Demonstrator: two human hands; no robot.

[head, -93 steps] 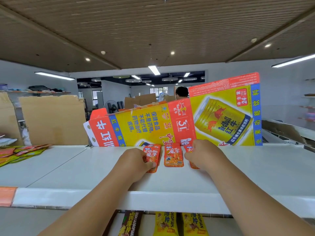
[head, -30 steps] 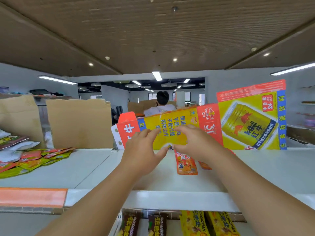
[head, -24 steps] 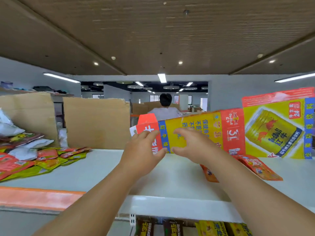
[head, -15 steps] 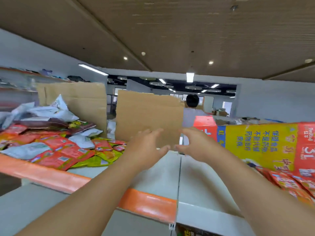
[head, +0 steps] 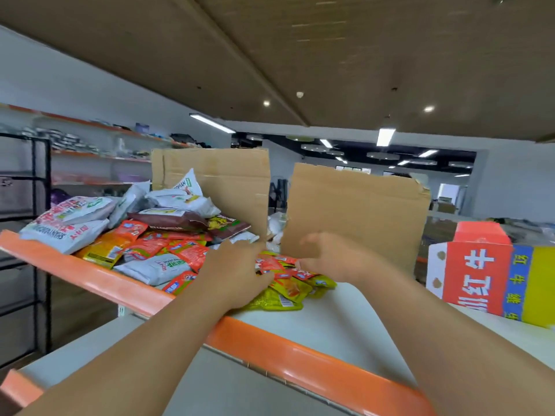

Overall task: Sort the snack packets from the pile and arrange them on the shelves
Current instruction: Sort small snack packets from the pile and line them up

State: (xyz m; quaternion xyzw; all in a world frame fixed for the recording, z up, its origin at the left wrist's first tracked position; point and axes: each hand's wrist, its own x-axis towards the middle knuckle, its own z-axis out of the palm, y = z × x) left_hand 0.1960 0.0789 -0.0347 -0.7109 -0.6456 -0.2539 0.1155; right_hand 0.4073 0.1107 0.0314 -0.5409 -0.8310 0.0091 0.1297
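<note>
- Both hands had left the red-and-yellow carton and swung left to the pile of snack packets. Half a second before, they hung in the air in front of the cardboard; now they were down among the packets.
- The left hand lay palm-down on the right end of the pile, close to the orange front edge of the shelf, fingers stretched forward and flat.
- The right hand was blurred, its fingers spread apart, its tips at the small red packets that lay between the two hands.
- Yellow packets lay beneath those, nearest the front edge.
- Bigger white packets were heaped toward the shelf's left end.
- Two cardboard sheets stood upright along the back edge.
- The carton stood toward the right end, apart from the pile.
</note>
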